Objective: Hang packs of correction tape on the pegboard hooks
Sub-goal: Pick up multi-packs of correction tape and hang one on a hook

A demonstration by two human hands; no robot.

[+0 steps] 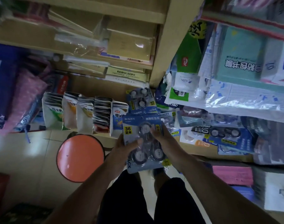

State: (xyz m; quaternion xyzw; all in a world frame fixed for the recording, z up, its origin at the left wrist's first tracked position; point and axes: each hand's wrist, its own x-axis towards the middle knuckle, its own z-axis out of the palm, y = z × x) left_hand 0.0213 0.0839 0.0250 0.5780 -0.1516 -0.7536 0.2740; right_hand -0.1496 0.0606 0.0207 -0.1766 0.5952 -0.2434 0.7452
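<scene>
Both my hands hold a blue blister pack of correction tape point(134, 126) in front of me, low over the floor. My left hand point(125, 146) grips its left edge, thumb across the clear blister. My right hand point(162, 136) grips the right side, fingers curled over the front. A second, similar pack point(140, 101) sticks up just behind it. More blue correction tape packs point(225, 135) lie in a heap on the low shelf to the right. No pegboard hook can be made out.
An orange round stool point(80, 157) stands on the tiled floor at the left of my hands. A row of upright snack-like packets point(83, 113) fills a box behind it. Wooden shelves point(160, 46) with paper goods rise ahead; wrapped stationery point(235, 65) piles at the right.
</scene>
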